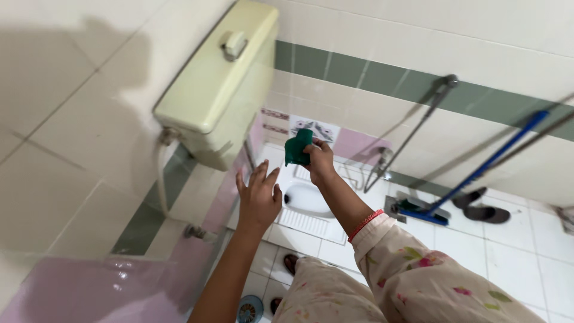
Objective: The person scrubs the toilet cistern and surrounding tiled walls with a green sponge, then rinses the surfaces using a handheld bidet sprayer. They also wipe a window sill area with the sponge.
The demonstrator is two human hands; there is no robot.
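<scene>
While it hangs above the white squat toilet pan [306, 200] set into the floor, the small dark-green scrubbing pad [297, 147], a folded, rough-looking piece, is pinched between the fingers and thumb of the right hand [318, 160], whose wrist carries a thin red bangle [365, 224] just ahead of a pale floral sleeve [418, 269]. Just beside it and a little lower, the left hand [259, 197] is held out flat with its fingers spread wide and nothing in it, palm turned toward the pan. As a judgement, the step in hand looks like a pause with the pad lifted clear of any surface, neither hand touching the pan or the wall; whatever follows would call for a steady grip on the pad and a firm footing on the wet-looking white floor tiles [514, 251]. Up and to the left, a pale yellow plastic cistern [218, 84] with a push knob on its lid is fixed to the white tiled wall, a white pipe [160, 179] dropping from it. Along the far wall, by the green tile band [359, 72], lean a grey metal handle [412, 131] and a blue-handled floor squeegee [478, 170], with a pair of dark sandals [481, 206] close to them.
</scene>
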